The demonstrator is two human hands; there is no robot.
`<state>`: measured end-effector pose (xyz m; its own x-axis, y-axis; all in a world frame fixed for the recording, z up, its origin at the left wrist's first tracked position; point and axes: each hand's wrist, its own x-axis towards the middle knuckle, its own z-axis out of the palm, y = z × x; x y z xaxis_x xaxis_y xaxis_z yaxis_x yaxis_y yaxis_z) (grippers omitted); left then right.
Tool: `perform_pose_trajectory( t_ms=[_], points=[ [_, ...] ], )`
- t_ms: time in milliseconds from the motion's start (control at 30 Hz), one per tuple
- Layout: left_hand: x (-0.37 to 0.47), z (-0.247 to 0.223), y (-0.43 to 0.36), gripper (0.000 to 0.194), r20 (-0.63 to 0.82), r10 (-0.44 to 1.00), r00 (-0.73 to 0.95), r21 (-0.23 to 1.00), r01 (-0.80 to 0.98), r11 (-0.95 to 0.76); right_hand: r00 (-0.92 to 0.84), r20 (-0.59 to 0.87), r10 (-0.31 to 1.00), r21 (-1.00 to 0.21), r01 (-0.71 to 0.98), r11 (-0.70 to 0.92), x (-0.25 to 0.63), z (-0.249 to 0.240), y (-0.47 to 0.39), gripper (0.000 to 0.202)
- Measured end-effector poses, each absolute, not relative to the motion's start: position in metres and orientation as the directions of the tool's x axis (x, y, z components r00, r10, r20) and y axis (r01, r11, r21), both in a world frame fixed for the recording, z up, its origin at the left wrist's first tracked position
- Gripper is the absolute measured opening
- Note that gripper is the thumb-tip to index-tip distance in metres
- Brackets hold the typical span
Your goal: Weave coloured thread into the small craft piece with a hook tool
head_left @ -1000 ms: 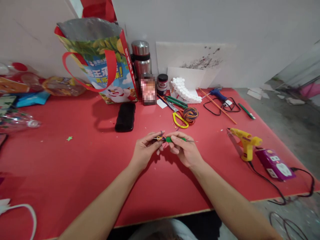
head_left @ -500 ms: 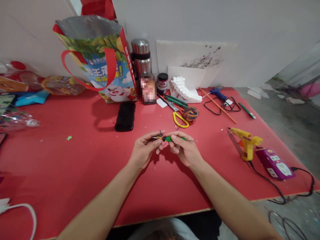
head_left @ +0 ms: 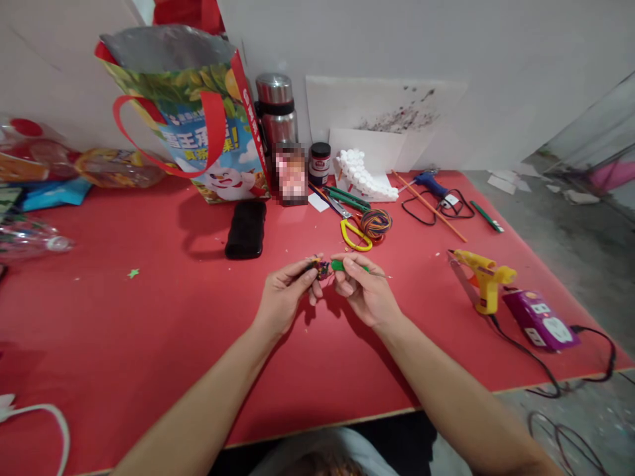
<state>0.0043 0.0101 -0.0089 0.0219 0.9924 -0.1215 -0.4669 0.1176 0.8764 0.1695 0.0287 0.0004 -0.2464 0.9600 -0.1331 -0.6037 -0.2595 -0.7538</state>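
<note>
Over the middle of the red table, my left hand pinches a small piece of multicoloured crochet work between thumb and fingers. Close on its right, my right hand is closed around a green-handled crochet hook. A thin metal end of the hook sticks out to the right past my fingers. Its other end points at the yarn piece; I cannot make out whether it is in a loop. Just beyond my hands lies a ball of multicoloured yarn, beside yellow-handled scissors.
A black phone lies beyond my left hand. Behind it stand a large printed bag, a steel flask and a dark jar. On the right are a yellow glue gun and a purple power socket box with cables.
The hook has shifted slightly away from the yarn piece, and its metal end shows more on the right. The yarn piece has turned in my left hand. The view has moved slightly.
</note>
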Motion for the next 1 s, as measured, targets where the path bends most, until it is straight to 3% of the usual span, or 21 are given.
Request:
perform_pose_trajectory(
  t_ms=[200, 533, 1000],
  points=[
    [0.0054, -0.0062, 0.0095, 0.058, -0.126, 0.992, -0.005, 0.896, -0.43, 0.111, -0.248, -0.176, 0.953, -0.726, -0.621, -0.296, 0.1678, -0.0043, 0.0311, 0.022],
    [0.0082, -0.0019, 0.0085, 0.069, -0.074, 0.996, -0.045, 0.917, -0.395, 0.05, -0.233, -0.151, 0.961, -0.741, -0.617, -0.266, 0.1634, -0.0063, 0.0275, 0.02],
    [0.0063, -0.0044, 0.0079, 0.076, -0.116, 0.993, -0.038, 0.907, -0.412, 0.09, -0.231, -0.163, 0.959, -0.759, -0.592, -0.272, 0.1678, -0.0015, 0.0313, 0.022]
  ],
)
